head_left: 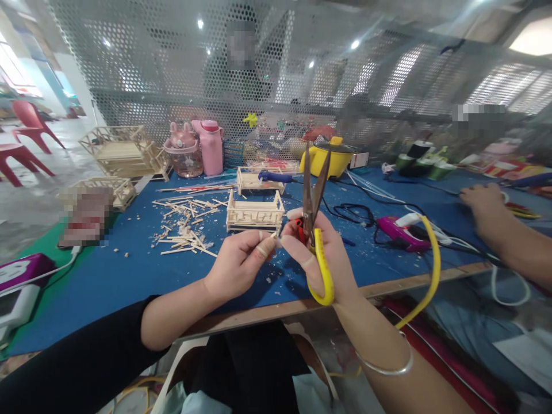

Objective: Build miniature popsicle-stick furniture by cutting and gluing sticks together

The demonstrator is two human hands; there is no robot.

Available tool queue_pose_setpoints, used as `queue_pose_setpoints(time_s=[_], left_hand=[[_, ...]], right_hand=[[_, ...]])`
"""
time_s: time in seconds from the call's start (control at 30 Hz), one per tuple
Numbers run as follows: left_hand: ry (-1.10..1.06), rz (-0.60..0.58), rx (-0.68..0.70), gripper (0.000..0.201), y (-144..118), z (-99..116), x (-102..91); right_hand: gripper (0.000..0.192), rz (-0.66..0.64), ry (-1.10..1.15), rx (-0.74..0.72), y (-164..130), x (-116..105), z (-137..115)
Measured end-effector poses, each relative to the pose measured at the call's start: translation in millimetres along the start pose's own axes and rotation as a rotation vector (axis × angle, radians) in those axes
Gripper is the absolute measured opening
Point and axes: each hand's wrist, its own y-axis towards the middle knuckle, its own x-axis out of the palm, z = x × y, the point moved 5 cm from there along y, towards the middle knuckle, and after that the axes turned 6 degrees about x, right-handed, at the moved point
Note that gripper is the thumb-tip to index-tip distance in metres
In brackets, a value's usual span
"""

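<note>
My left hand [241, 261] is closed in a pinch on a small pale piece [275, 234], mostly hidden by the fingertips. Scissors [314, 201] with yellow handles stand blades up in my right hand [328, 253], their handle hooked around the palm. My right thumb and fingers come close to the pinched piece; whether they touch it I cannot tell. Just behind both hands sits a little wooden stick frame [255, 211] with railings. Loose wooden sticks [185, 238] and shavings lie to its left on the blue table [129, 287].
A blue-handled glue gun or iron [276, 177] rests on another stick frame. Behind are a pink bottle [211, 149] and a yellow pot [330, 161]. Cables run to a purple power strip [403, 233] at right. A co-worker's hand [485, 204] is at far right; a phone [86, 218] at left.
</note>
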Motion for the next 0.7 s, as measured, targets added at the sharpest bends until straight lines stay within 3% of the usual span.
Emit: queue_pose_setpoints(time_s=[0.17,0.27,0.5,0.7], left_hand=[[0.005,0.051,0.057,0.031,0,3,-3.7],[0.024,0.061,0.108,0.032,-1,5,-4.5],[0.086,0.132,0.137,0.031,-4,3,-7.2],[0.184,0.111,0.206,0.025,-3,10,-8.5]], right_hand=[[0.048,-0.217,-0.276,-0.106,-8,0,7],[0.051,-0.276,-0.373,-0.118,-11,3,10],[0.060,-0.249,-0.408,-0.128,-13,6,13],[0.054,-0.247,-0.420,-0.168,-16,8,12]])
